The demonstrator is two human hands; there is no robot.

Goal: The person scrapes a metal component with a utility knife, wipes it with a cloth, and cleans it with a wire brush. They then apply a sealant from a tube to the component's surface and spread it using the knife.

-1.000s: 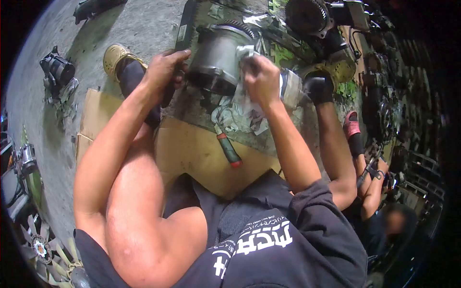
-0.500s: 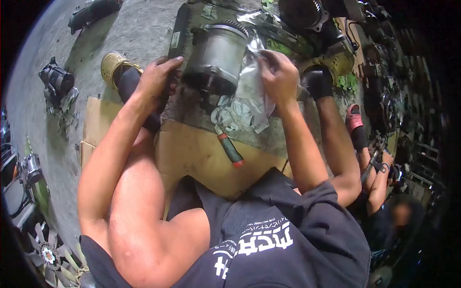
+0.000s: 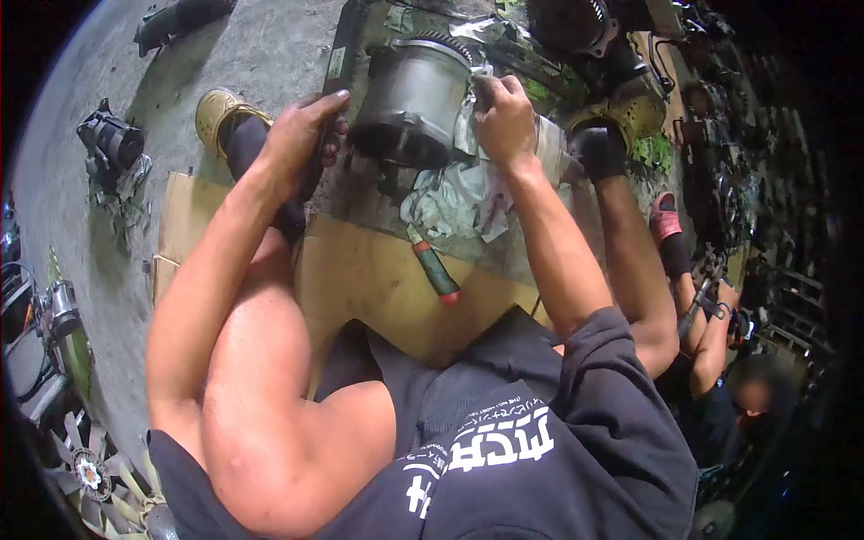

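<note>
A grey metal cylinder housing (image 3: 405, 99) with a toothed gear at its far end lies between my hands. My left hand (image 3: 306, 139) is beside it on the left, fingers curled over a dark, straight metal edge (image 3: 338, 58). On the other side, my right hand (image 3: 506, 117) is closed in a pinch on the top of a crumpled white plastic bag (image 3: 450, 200). The bag hangs along the housing's right side and bunches below it. Nearer my body, a tool with a green and red handle (image 3: 436, 270) rests on cardboard (image 3: 360, 270).
Another dark gear housing (image 3: 571, 27) sits at the upper right. On the concrete floor at left are a black motor-like part (image 3: 110, 139) and a fan (image 3: 90, 472). At right, another person's forearm (image 3: 711, 355) shows beside rows of dark parts.
My right hand has moved up and slightly left, its fingers closing more tightly. The shiny stretched plastic beside the housing now looks slacker and more crumpled. My left hand has barely shifted.
</note>
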